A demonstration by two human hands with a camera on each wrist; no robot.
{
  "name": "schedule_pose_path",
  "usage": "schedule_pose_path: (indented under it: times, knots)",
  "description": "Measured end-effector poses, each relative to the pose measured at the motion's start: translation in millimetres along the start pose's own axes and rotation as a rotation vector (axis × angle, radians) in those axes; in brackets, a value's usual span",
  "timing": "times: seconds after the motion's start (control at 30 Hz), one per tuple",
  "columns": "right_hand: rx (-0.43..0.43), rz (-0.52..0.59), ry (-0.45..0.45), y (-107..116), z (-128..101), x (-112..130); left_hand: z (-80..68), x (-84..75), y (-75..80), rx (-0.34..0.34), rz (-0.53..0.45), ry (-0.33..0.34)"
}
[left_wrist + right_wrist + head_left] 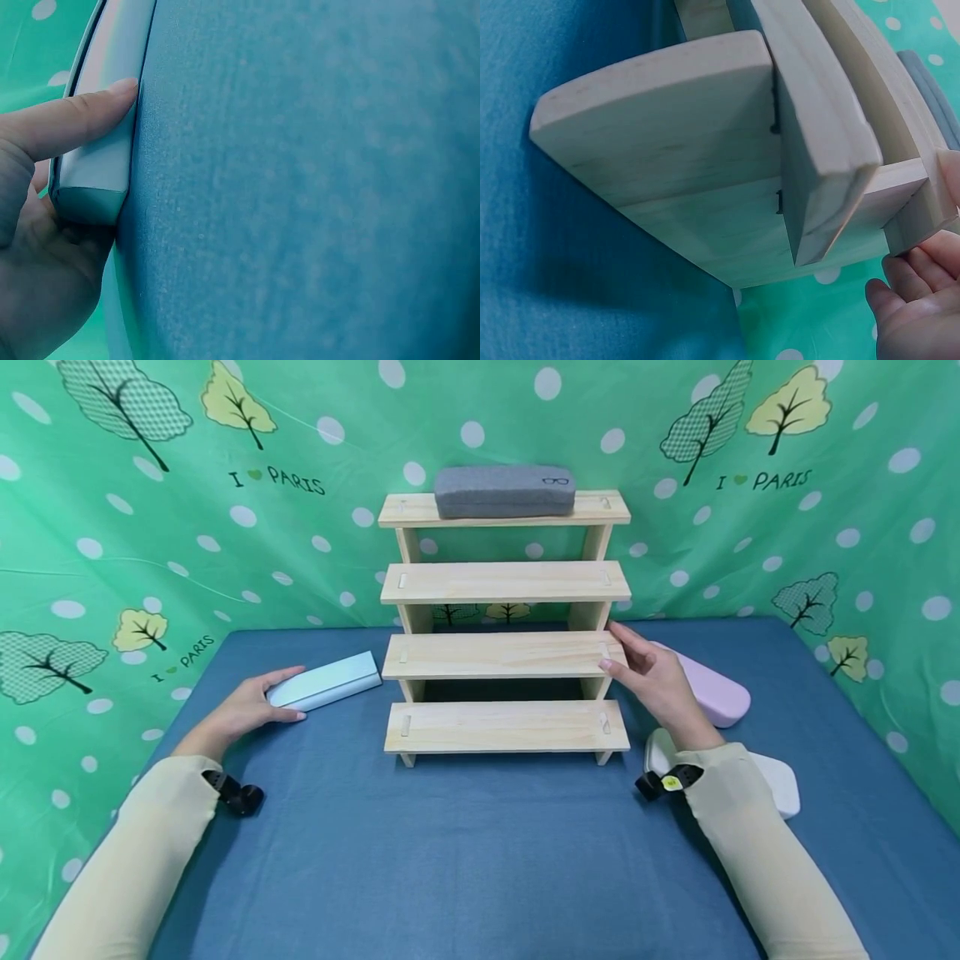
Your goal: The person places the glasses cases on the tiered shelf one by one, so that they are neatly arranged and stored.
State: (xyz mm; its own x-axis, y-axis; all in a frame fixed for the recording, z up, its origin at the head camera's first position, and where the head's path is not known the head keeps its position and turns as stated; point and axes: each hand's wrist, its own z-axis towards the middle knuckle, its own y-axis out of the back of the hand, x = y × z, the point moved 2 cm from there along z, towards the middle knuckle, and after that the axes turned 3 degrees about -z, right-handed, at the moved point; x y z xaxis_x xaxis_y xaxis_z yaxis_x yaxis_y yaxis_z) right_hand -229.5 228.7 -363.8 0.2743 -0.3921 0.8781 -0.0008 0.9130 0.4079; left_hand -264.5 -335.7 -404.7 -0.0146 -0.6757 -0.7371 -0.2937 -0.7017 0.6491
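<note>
A four-step wooden stand (506, 656) sits mid-table, seen from its right end in the right wrist view (682, 150). A grey glasses case (504, 491) lies on its top step. My left hand (258, 703) grips the near end of a light blue case (330, 681) lying on the cloth left of the stand. In the left wrist view the thumb (75, 116) presses its side and the palm wraps the end of the case (97, 172). My right hand (648, 677) touches the right end of the second step from the bottom with relaxed fingers (911, 270).
A pink case (712, 689) lies on the blue tablecloth (480, 860) right of the stand, behind my right hand. A white case (776, 781) lies nearer, partly under my right sleeve. A green patterned backdrop closes the back and sides.
</note>
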Motion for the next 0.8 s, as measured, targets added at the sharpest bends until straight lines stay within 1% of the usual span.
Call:
schedule_pose_path:
  times: [0.23,0.4,0.63,0.8]
  knots:
    - [-0.001,-0.010,-0.003,0,-1,-1,0.0,2.0,1.3,0.003,0.060,-0.015]
    - [0.002,0.003,0.006,0,-1,-1,-3.1,-3.7,2.2,-0.017,0.117,-0.016]
    - [0.004,0.009,0.019,-1,-1,0,-7.7,-17.4,4.9,-0.093,0.192,-0.031]
    - [0.000,0.000,0.010,0,0,0,-11.1,-23.6,6.6,-0.149,0.188,-0.037]
